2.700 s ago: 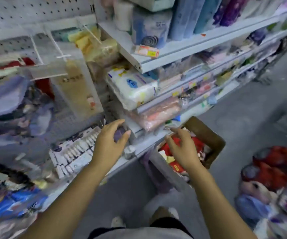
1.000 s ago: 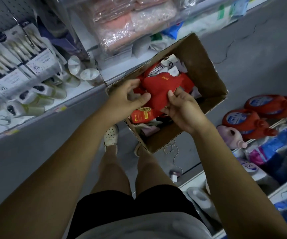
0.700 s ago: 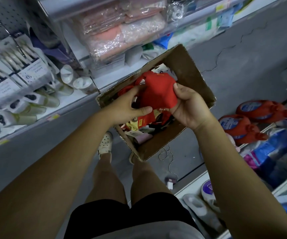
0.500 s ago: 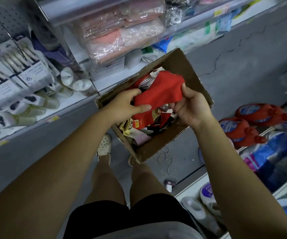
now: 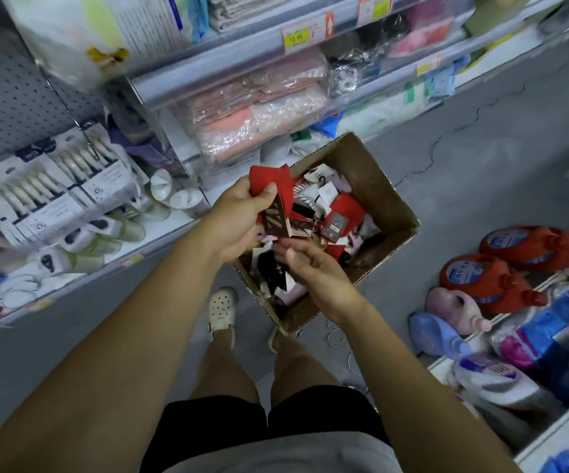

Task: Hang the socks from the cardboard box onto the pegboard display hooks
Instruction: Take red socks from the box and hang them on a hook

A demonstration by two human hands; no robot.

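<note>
A brown cardboard box (image 5: 383, 196) stands on the floor, filled with several packaged socks in red, white, black and pink. My left hand (image 5: 238, 220) is shut on a pair of red socks (image 5: 273, 180) with a dark label, lifted over the box's left edge. Just below it my right hand (image 5: 314, 271) hovers over the box's near end, palm up and fingers apart, holding nothing. The grey pegboard (image 5: 10, 97) with its hooks is at the upper left, with packaged goods hanging on it.
Store shelves (image 5: 252, 49) with wrapped pink textiles rise behind the box. Detergent bottles (image 5: 484, 278) stand on the low shelf at right. My legs and a white shoe (image 5: 221, 310) are right beside the box. Grey floor runs between the shelves.
Both hands held the red socks over the box; now only my left hand holds them, raised to the left. My right hand has let go and dropped lower.
</note>
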